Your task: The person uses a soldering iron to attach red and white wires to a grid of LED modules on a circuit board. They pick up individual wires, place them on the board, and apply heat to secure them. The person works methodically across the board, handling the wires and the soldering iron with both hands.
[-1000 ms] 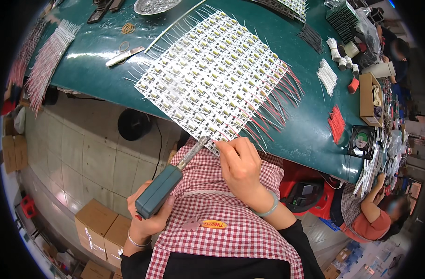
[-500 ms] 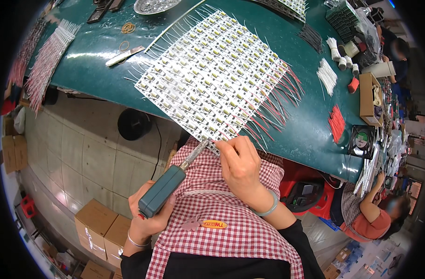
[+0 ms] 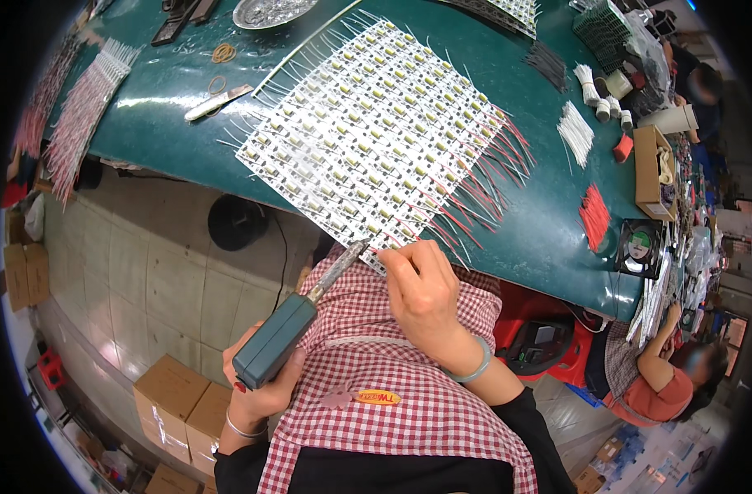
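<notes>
My left hand (image 3: 263, 390) is wrapped round the dark green, boxy handle of a soldering gun (image 3: 275, 342). Its metal barrel slants up to the near corner of a white circuit board panel (image 3: 351, 156); whether the tip touches the panel I cannot tell. Rows of small yellow-green parts cover this panel, with red and white wires along its right edge and white ones along its left. Beside the tip, my right hand (image 3: 425, 290) has thumb and forefinger pinched at the same corner. What sits between those fingers is hidden.
The panel lies on a green table (image 3: 186, 165), its near corner past the edge. Left of it are a knife (image 3: 218, 104) and rubber bands (image 3: 224, 53). Red wires (image 3: 594, 218), white wires (image 3: 575, 133) and a fan (image 3: 638, 247) lie right. A co-worker (image 3: 660, 379) sits at right.
The soldering gun's handle has swung a little to the left with my left hand, and its tip has shifted slightly. My right hand stays pinched at the panel's corner, almost unmoved.
</notes>
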A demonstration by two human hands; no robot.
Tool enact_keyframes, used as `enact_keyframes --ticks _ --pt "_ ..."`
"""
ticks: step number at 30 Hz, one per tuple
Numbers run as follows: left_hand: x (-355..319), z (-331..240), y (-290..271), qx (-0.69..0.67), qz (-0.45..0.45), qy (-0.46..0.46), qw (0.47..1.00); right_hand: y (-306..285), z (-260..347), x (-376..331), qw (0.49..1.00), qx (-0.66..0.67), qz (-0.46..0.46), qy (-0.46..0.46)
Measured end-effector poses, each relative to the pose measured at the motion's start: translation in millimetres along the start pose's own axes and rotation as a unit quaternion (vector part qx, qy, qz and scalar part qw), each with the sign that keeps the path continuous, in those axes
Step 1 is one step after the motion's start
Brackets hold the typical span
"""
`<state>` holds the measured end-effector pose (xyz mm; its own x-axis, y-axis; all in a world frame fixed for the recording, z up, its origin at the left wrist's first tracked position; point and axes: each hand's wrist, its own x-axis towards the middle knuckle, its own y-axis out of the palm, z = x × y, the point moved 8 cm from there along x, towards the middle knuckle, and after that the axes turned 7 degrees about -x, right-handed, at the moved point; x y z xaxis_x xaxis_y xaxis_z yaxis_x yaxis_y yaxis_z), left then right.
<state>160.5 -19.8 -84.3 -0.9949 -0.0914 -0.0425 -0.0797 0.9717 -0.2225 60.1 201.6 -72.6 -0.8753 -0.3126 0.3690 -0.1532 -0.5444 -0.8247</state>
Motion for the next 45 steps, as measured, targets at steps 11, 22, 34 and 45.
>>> enact_keyframes --ticks 11,22,34,45 --pt "-21.4 44.0 -7.8 -0.026 -0.044 -0.105 0.993 -62.4 -49.0 -10.5 0.996 0.04 0.021 0.079" --pt "-2.6 29.8 -2.9 -0.084 -0.068 -0.11 0.988 -183.1 -254.6 -51.8 0.89 -0.376 -0.18 0.182" --pt "10.6 -8.4 8.2 -0.007 -0.03 -0.001 1.0 -10.9 -36.3 23.8 0.995 0.063 -0.034 0.069" --pt "18.9 -6.7 19.0 0.004 0.022 0.011 1.0 1.3 -29.6 28.3 0.996 0.013 0.025 0.089"
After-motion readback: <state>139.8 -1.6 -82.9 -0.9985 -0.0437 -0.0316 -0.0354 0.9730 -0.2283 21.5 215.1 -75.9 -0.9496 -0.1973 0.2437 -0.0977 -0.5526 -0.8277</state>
